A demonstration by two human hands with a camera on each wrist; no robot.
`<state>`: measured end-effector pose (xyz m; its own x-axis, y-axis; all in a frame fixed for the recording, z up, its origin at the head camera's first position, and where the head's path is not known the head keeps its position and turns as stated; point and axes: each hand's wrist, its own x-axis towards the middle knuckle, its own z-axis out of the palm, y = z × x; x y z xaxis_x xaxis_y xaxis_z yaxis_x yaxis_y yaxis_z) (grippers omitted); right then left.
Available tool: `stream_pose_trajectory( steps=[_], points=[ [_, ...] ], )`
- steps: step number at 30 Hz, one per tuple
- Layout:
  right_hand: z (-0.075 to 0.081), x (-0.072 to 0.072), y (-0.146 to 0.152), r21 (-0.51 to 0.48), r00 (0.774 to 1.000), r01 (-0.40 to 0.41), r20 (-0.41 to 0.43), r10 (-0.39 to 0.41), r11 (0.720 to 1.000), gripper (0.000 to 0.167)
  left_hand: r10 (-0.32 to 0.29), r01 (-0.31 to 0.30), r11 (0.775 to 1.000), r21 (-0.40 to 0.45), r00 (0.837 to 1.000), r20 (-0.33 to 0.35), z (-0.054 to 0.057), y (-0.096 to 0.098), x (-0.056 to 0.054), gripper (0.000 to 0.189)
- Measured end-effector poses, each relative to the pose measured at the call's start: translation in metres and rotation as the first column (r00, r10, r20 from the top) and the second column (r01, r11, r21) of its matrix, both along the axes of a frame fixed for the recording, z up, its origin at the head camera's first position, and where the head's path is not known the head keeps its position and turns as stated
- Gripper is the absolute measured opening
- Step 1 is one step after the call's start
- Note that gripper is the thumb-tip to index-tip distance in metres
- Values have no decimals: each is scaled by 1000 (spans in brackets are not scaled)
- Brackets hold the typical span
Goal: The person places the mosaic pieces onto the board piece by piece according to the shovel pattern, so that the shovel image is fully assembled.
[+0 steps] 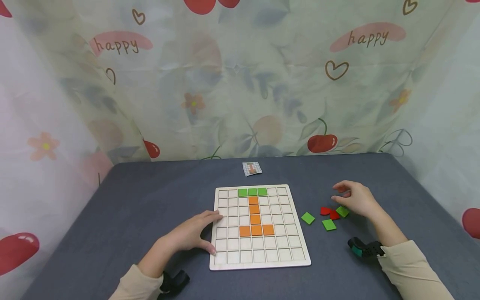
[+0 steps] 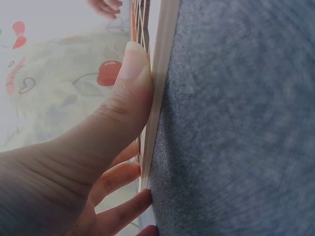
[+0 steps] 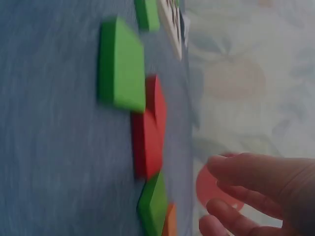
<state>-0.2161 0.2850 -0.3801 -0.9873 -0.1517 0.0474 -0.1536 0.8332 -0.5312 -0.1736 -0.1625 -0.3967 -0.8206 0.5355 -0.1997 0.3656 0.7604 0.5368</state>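
A white grid board (image 1: 262, 255) lies on the table with three green tiles (image 1: 253, 191) in its top row. Below them, several orange tiles (image 1: 254, 209) form a column ending in a short row. My left hand (image 1: 187, 233) touches the board's left edge, thumb and fingers spread apart; the left wrist view shows the thumb (image 2: 135, 69) on the rim. My right hand (image 1: 356, 199) hovers over the loose pieces, fingers slightly bent and nothing visible between them. Near it lie red pieces (image 3: 148, 142), green tiles (image 3: 128, 73) and an orange piece (image 3: 170, 219), mostly hidden behind a green one.
A small printed card (image 1: 252, 168) with a picture lies behind the board. One loose green tile (image 1: 308, 218) sits just right of the board. The dark grey table (image 1: 157, 187) ends at a patterned curtain (image 1: 232, 83). Each wrist carries a black strap device (image 1: 365, 248).
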Motion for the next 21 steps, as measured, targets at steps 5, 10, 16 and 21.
stream_pose_trajectory(
  steps=[5, 10, 16, 21],
  points=[
    [-5, -3, 16, -7, 998, 29, 47, -28, 1000, 42, 0, 0, 1000, -3, 1000, -4, -1, 0, 0, 92],
    [-9, -4, 23, 16, 997, 49, 64, -50, 999, 45, -6, 6, 1000, 0, 1000, -6, -1, 0, 0, 92],
    [-14, -5, 25, 45, 996, 56, 74, -59, 997, 42, -7, 7, 1000, 3, 1000, -2, 0, 0, 0, 92],
    [-16, -7, 25, 45, 996, 52, 65, -55, 998, 40, -4, 4, 1000, 3, 1000, 1, 0, 0, 0, 92]
  ],
)
